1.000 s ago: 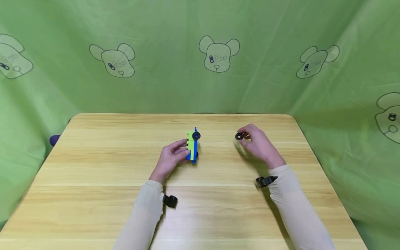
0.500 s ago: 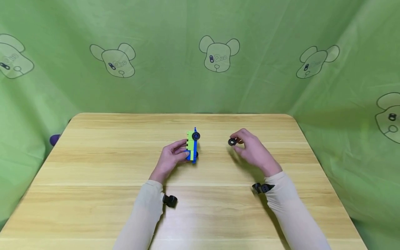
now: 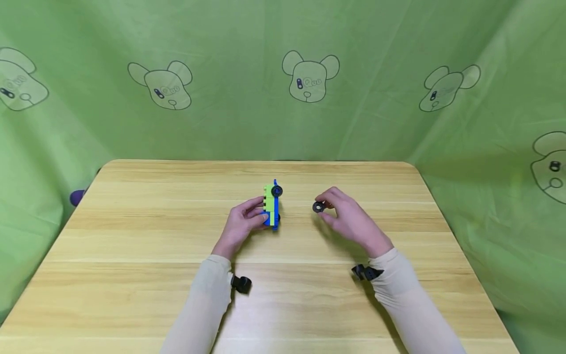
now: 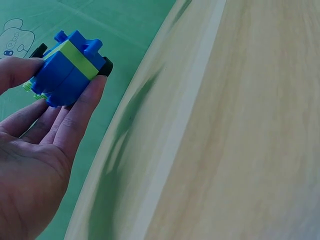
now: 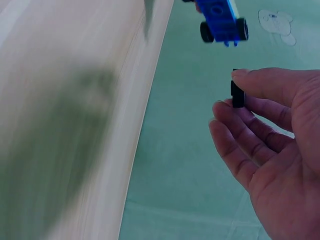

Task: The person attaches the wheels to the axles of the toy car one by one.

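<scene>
My left hand (image 3: 240,223) grips a toy car (image 3: 269,204) built of lime green and blue bricks, raised above the table and turned on its side. A black wheel (image 3: 276,191) is fitted at its far end. In the left wrist view the thumb and fingers hold the car's blue end (image 4: 65,75). To the right, my right hand (image 3: 351,219) pinches a loose black wheel (image 3: 318,207) between thumb and fingers, apart from the car. The right wrist view shows this loose wheel (image 5: 237,92) edge-on, below the car's blue underside (image 5: 217,20) with two wheels.
The wooden table (image 3: 283,305) lies under both hands. A green curtain (image 3: 239,128) with mouse-head drawings hangs behind and at the sides. A purple object (image 3: 77,198) shows past the table's left edge. Both wrists wear small black cameras (image 3: 241,284).
My right hand has moved left and slightly toward me with the loose wheel, closer to the car. The left hand and the car have hardly moved.
</scene>
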A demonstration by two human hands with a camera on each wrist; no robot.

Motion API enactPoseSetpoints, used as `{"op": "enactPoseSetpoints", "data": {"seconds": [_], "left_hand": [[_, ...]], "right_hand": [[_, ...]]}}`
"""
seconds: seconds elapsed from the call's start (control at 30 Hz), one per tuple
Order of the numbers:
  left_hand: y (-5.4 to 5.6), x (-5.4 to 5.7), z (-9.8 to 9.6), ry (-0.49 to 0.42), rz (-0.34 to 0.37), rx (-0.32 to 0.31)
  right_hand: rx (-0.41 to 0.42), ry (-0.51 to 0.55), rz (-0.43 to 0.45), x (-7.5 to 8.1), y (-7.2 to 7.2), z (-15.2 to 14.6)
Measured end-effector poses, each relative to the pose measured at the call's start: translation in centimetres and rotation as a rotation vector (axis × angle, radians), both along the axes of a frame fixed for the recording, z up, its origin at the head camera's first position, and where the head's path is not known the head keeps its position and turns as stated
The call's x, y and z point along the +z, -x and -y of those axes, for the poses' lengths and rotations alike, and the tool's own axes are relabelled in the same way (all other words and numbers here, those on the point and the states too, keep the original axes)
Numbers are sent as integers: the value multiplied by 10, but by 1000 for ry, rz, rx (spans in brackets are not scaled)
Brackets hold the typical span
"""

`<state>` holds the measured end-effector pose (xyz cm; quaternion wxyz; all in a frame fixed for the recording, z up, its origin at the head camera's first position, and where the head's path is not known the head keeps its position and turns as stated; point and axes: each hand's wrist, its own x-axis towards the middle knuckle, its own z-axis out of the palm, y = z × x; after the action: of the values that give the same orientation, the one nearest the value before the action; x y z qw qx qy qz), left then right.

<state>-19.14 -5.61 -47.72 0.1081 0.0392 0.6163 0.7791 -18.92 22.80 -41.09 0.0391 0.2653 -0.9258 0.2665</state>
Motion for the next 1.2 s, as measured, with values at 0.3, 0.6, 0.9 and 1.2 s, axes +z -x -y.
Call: {"op": "enactPoseSetpoints", "data": {"seconds": [0.3,0.6,0.9,1.2], "left_hand": [[-1,0,-2,-14,-12,-7],[-1,1,-4,-1,-15,-6],[-1,2,-4,9,-15,-11],[-1,1,-5,-14,-26,-7]], "right_hand": [[29,-15,-5,2,-9,17],[69,-5,-12,3,-15,34],[87,-4,-4,-1,-16,45],[109,40,-9,-9,-16,63]]}}
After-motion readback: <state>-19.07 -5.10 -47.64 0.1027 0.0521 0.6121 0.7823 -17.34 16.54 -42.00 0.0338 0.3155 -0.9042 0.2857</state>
